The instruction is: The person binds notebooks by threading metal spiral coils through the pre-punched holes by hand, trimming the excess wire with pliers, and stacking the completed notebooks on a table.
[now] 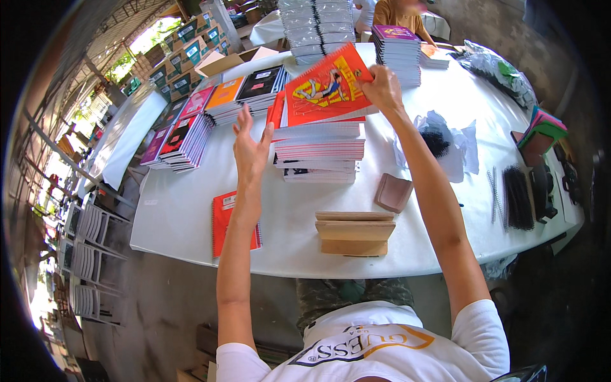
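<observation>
My right hand [384,91] pinches the right edge of a red spiral notebook [328,86] with a yellow picture on its cover. That notebook is tilted above a tall stack of notebooks [321,143] with white page edges. Beside the stack's left side is my left hand [250,149], its fingers apart and nothing seen in them. Close to its fingertips, another red cover [275,113] shows at the stack's top left corner. Partly behind my left forearm, a red spiral notebook [223,219] lies flat near the table's front edge.
On the white table [293,223] stand a wooden block stand [355,234], a brownish pad [393,193] and crumpled white plastic [455,149]. Black spiral coils [517,197] lie at right. Notebook piles [219,102] fill the back left. A person [401,19] is across the table.
</observation>
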{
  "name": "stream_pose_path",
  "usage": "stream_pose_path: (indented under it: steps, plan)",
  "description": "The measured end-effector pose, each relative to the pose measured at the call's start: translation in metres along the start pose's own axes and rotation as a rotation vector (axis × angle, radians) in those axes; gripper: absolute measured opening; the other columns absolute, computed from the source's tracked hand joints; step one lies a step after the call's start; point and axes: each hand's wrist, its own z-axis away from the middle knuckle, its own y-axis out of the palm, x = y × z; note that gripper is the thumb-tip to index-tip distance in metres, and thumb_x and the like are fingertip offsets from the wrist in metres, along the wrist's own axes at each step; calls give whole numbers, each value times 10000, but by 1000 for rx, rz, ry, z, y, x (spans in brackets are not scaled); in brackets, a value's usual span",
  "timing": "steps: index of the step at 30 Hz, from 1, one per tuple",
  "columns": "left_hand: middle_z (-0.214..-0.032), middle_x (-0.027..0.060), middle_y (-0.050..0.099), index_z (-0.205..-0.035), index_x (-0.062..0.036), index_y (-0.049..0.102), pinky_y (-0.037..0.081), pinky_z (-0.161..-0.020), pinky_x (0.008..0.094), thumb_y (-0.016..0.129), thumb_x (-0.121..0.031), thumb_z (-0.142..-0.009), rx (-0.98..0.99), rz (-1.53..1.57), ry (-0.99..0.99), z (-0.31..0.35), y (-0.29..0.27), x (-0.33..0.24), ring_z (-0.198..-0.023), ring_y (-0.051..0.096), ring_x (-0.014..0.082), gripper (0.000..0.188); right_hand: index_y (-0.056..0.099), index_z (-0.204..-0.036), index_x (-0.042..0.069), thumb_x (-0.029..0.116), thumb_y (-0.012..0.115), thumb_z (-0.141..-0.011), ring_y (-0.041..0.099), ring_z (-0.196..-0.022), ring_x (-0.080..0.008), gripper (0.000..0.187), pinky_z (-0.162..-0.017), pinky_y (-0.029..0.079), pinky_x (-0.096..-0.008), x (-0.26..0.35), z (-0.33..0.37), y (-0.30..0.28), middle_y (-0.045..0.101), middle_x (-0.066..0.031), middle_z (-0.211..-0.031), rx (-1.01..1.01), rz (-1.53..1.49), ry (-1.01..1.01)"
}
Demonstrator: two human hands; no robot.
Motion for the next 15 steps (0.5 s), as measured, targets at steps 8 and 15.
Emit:
stream_pose_path:
  steps: [8,15]
  plan:
    - [-1401,136,497,-1342,25,499,322,-1107,352,679,-177,-901,490,581,-439,40,-30,-86,-1322,423,203,517,569,-841,-6,137,776,-808,537,-640,-60,254,-553,403,-216,-16,169,-113,631,-46,-737,35,-663,-89]
    - [-1390,131,526,-1250,49,586,394,-1048,353,602,-133,-949,798,1048,-132,123,-5,-72,-1217,545,231,351,745,-876,28,-44,744,-776,655,-805,-194,123,-712,543,-319,-94,276,-91,689,-82,-865,173,-646,-60]
